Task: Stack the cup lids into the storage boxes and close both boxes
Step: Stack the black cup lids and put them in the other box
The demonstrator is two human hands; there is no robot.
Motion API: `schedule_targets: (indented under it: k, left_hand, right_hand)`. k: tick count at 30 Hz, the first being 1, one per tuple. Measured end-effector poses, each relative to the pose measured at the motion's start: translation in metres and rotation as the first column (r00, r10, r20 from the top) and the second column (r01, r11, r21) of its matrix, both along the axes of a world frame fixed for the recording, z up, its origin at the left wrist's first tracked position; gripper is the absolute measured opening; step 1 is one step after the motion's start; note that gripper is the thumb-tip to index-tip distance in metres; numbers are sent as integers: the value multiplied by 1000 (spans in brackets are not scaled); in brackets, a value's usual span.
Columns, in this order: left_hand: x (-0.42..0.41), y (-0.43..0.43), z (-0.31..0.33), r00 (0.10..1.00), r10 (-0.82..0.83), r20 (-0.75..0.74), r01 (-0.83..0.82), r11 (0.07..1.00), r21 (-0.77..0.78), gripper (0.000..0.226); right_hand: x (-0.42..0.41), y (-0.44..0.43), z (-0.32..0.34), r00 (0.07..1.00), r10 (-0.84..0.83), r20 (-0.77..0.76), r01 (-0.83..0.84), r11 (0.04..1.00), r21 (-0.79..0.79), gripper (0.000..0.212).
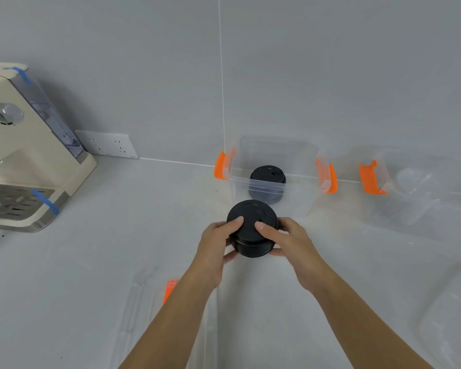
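A stack of black cup lids [251,237] is held between both hands just in front of the open clear storage box [300,153] with orange latches. My left hand [216,246] grips the stack's left side, thumb on top. My right hand [288,239] grips its right side, thumb on top as well. Inside that box stands another stack of black lids [267,182]. A second clear box [421,182] with an orange latch sits to the right and holds clear lids.
A cream coffee machine [24,155] stands at the left by a wall socket [107,143]. A clear box lid with an orange clip [170,288] lies on the counter near me. More clear plastic [453,315] lies at the lower right.
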State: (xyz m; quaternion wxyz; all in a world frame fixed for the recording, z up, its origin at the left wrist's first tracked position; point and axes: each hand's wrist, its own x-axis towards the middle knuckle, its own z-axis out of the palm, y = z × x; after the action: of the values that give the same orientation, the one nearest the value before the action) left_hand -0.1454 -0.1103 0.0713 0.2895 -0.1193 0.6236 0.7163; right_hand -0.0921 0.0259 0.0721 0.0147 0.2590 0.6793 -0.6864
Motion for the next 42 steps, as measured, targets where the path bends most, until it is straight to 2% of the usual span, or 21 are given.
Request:
schedule_targets:
  k: [4,9,11,17,23,29,36,42]
  left_hand:
    - [-10,7,25,992,-11,-125,15,999,33,40]
    - [-31,23,65,963,-53,-264,74,995,71,30]
    - [-42,31,79,950,-68,-305,96,992,79,25]
    - [-85,61,113,921,-94,-379,116,993,36,38]
    - [-118,84,117,940,-135,-314,145,989,9,31]
    - [-134,94,90,973,-173,-150,162,983,-81,11]
    - [-142,101,59,984,-177,-2,175,973,-152,13]
    - [-151,106,47,983,-180,15,179,961,-209,19]
  right_hand:
    - [-6,12,30,993,8,-114,-5,1000,29,43]
    - [-24,34,62,973,7,-231,7,998,57,48]
    - [-35,44,74,967,0,-256,17,998,62,49]
    - [-73,74,112,960,50,-275,-17,992,122,45]
    - [-108,95,115,977,53,-208,-26,991,131,47]
    - [-124,99,85,998,60,-32,-58,997,60,45]
    - [-137,101,58,988,63,140,-71,996,50,48]
    - [-143,102,45,978,40,206,-55,996,67,44]
